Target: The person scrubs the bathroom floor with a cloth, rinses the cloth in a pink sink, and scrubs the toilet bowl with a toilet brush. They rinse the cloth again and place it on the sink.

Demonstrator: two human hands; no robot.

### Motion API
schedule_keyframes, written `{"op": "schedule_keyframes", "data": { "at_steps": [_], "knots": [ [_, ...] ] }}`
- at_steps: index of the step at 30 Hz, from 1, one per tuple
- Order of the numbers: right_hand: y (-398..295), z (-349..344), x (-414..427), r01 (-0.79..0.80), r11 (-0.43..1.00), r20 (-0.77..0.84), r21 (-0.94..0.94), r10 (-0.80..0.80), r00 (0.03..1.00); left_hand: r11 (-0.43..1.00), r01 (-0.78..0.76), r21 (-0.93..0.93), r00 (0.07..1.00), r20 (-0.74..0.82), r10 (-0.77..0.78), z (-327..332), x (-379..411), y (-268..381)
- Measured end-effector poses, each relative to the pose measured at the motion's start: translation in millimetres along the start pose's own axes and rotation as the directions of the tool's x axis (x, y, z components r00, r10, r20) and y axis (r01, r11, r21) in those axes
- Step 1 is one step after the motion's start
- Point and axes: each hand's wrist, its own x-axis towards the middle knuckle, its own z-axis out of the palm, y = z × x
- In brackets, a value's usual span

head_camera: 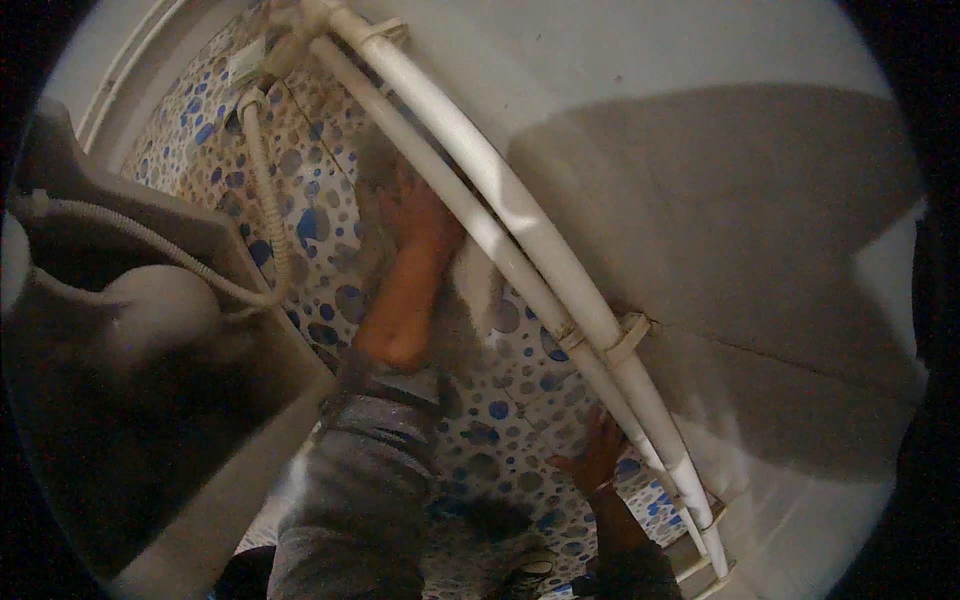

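My left hand (420,210) is blurred and reaches low beside the white pipes, over the floor tiles with blue and grey pebble patterns (480,450). Its fingers look spread, and no held object can be made out; a dark patch, shadow or material, surrounds it. A grey sleeve (360,480) covers that arm below the elbow bend. Lower right, my right hand (596,454) lies with fingers apart against the tiles, its fingertips close to the thinner white pipe (480,225). A thin band circles the right wrist. The thicker white pipe (517,202) runs alongside.
Clamps (630,337) hold the pipes along a pale wall (712,187) with a large shadow. A corrugated hose (266,187) curves down at left, joining a rounded white fitting (161,307) beneath a grey basin-like fixture (262,277). Part of a shoe seems visible at the bottom.
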Motion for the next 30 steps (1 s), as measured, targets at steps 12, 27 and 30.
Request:
{"op": "schedule_keyframes", "data": {
  "at_steps": [12,27,30],
  "knots": [
    [9.9,6.3,-9.3,0.084,0.980,-0.137,-0.179,-0.110,0.985,0.744,-0.541,-0.392,0.755,0.165,0.635,-53.2,-167.6,124.8],
    [-105.9,7.3,-145.9,0.367,0.914,0.228,0.172,-0.399,0.888,0.967,-0.218,0.134,0.840,0.530,0.116,-141.9,-310.9,31.1],
    [-87.4,59.0,-175.6,0.455,0.889,0.016,-0.059,-0.454,0.891,0.920,-0.386,-0.066,0.734,0.582,0.349,-159.9,-354.1,2.4]
  ]
}}
